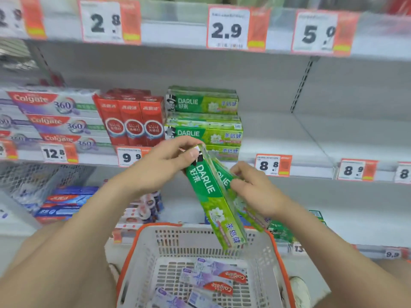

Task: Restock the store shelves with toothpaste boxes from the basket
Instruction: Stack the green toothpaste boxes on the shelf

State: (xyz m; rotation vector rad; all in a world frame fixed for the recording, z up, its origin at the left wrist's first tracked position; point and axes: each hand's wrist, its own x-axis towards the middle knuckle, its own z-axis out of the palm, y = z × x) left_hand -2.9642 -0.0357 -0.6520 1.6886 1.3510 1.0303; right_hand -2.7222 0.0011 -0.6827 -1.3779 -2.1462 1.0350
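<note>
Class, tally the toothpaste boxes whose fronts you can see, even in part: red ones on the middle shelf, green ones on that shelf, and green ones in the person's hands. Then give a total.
Red boxes on the middle shelf: 3
Green boxes on the shelf: 3
Green boxes held by the left hand and right hand: 2
Total: 8

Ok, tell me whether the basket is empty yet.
Not empty. A few purple Colgate boxes lie flat on the floor of the basket; most of its floor is bare.
</note>
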